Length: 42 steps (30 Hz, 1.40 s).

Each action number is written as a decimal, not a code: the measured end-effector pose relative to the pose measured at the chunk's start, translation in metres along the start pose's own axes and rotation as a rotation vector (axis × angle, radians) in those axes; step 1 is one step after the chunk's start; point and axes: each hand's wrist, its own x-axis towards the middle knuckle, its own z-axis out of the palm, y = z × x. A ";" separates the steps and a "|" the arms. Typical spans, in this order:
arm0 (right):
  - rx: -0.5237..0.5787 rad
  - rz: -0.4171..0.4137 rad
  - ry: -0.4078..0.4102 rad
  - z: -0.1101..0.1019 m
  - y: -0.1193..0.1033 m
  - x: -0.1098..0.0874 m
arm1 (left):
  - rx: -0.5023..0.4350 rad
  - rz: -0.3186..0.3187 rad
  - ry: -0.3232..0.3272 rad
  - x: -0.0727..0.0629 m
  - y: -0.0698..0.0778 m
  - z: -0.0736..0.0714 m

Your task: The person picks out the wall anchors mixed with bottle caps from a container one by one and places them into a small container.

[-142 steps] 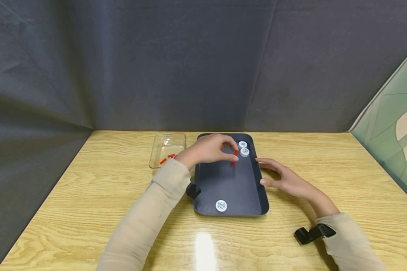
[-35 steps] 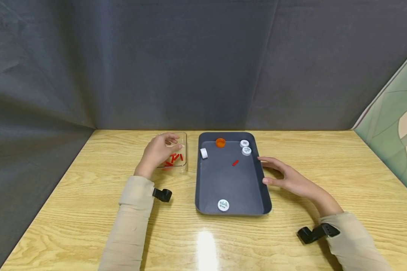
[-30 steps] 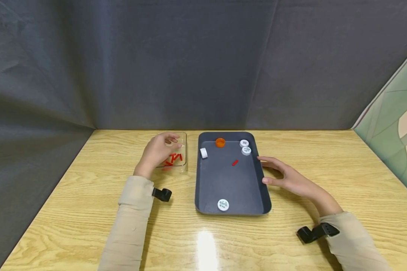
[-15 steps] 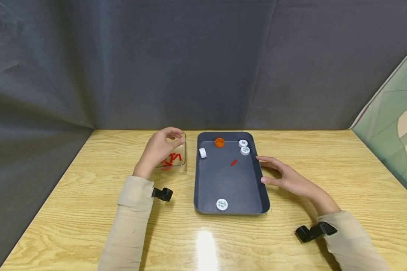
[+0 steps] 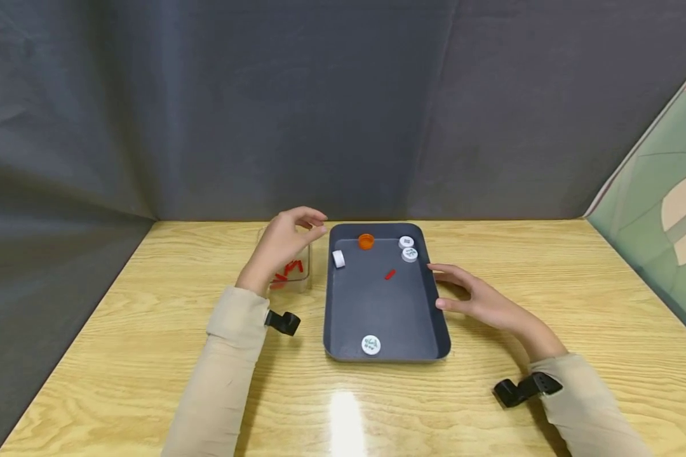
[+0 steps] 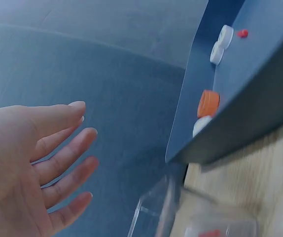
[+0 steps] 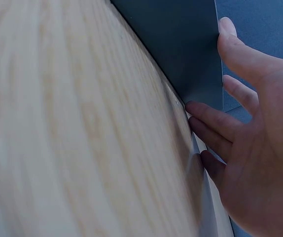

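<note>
My left hand [image 5: 288, 238] hovers over the back of a clear dish [image 5: 302, 284], near the tray's left rim. In the left wrist view, its fingers are spread loosely and hold nothing. Several small red sticks [image 5: 290, 266] lie in the dish, partly hidden by that hand. One more red stick [image 5: 390, 274] lies in the dark grey tray [image 5: 385, 317]. My right hand [image 5: 480, 301] stays beside the tray's right side, thumb at the rim and fingers relaxed against the outer wall [image 7: 181, 54].
The tray also holds an orange cap [image 5: 366, 241], a white cap on its edge [image 5: 338, 259], two white caps [image 5: 408, 248] at the back right and a marked white cap [image 5: 371, 344] at the front. A grey curtain [image 5: 297, 114] hangs behind the table.
My left hand held a red stick above the tray 4.7 s ago. It was then low over the dish, and has since lifted and moved right, empty. My right hand has stayed by the tray.
</note>
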 end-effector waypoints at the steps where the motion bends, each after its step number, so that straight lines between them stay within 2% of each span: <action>1: -0.002 -0.001 0.003 0.000 0.000 0.000 | -0.004 0.012 -0.009 0.003 0.003 0.002; 15: 0.019 -0.001 0.003 0.000 0.001 0.001 | -0.054 0.088 -0.235 0.031 0.032 0.038; 18: 0.020 0.009 0.001 -0.001 0.000 0.001 | -0.063 0.103 -0.311 0.036 0.034 0.046; 23: 0.021 0.025 -0.003 -0.002 -0.001 0.001 | -0.056 0.167 -0.453 0.044 0.035 0.060; 26: 0.022 0.028 -0.005 -0.003 0.000 0.001 | -0.038 0.198 -0.510 0.049 0.035 0.069; 34: 0.020 0.030 -0.009 -0.004 0.001 -0.001 | -0.037 0.130 -0.621 0.053 0.039 0.087; 42: 0.017 0.025 -0.005 -0.004 0.002 0.000 | -0.022 0.099 -0.643 0.059 0.035 0.101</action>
